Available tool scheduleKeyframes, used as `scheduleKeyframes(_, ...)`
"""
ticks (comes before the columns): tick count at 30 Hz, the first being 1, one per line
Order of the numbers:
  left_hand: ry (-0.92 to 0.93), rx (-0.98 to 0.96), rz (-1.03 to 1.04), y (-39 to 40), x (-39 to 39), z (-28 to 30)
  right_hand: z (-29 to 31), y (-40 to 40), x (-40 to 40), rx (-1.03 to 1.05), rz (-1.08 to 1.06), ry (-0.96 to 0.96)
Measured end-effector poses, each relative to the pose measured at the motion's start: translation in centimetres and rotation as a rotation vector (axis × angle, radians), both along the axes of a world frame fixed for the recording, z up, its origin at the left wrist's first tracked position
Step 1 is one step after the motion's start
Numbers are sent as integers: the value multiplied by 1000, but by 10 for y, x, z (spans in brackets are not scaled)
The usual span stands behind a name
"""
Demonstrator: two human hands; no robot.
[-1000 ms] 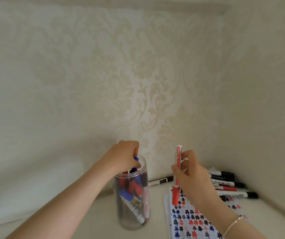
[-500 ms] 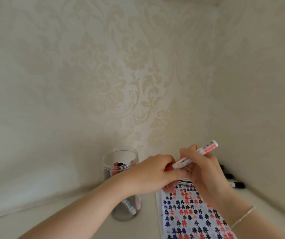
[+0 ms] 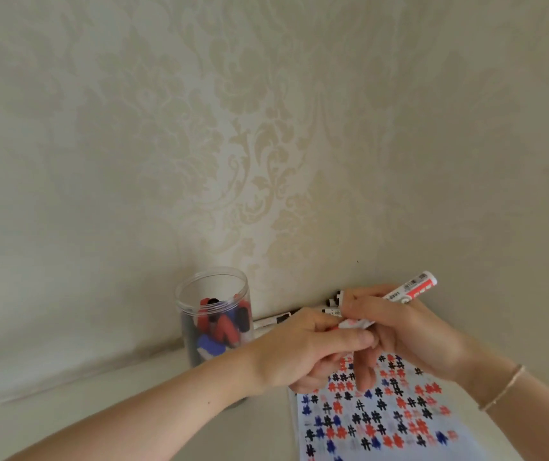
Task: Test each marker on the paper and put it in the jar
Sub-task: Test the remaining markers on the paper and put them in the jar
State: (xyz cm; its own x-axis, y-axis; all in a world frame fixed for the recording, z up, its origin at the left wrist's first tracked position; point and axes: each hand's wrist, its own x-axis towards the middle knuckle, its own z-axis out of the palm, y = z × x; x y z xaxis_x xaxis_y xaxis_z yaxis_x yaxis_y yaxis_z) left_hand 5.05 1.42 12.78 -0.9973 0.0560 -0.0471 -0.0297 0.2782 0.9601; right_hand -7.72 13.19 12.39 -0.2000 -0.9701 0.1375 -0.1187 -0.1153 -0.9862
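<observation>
A red-and-white marker (image 3: 412, 291) lies slanted across my two hands, its back end up to the right. My right hand (image 3: 399, 331) grips its barrel. My left hand (image 3: 306, 347) is closed around its cap end, and the cap itself is hidden by the fingers. Both hands hover over the paper (image 3: 382, 424), which is covered in red, blue and black hash marks. To the left stands a clear plastic jar (image 3: 213, 314), open at the top, holding several red, blue and black markers.
Several more markers (image 3: 274, 320) lie against the wall behind my hands, partly hidden. Patterned wallpaper rises close behind and to the right, forming a corner. The pale table surface (image 3: 100, 404) extends to the left of the jar.
My left hand left the jar and came across to the marker's cap end. My right hand tipped the marker from upright to slanted. The view shifted slightly.
</observation>
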Motion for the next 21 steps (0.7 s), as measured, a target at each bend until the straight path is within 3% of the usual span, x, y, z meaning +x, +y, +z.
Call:
scheduleKeyframes(2, -6, -54, 20, -5, 1, -2, -1, 3, -2, -9, -36, 0)
scheduleKeyframes(7, 78, -389, 334, -25, -4, -14, -18, 23, -23, -138, -471, -256)
scheduleKeyframes(12, 229, -665, 549, -24, -28, -78, -68, 31, -8, -46, -556, -412)
scheduleKeyframes(16, 196, -907, 485, -22, -42, -116, -98, 24, 17, 89, -547, -269)
scheduleKeyframes(21, 245, -1099, 410, -27, -47, -145, -126, 8, 34, 170, -765, -85)
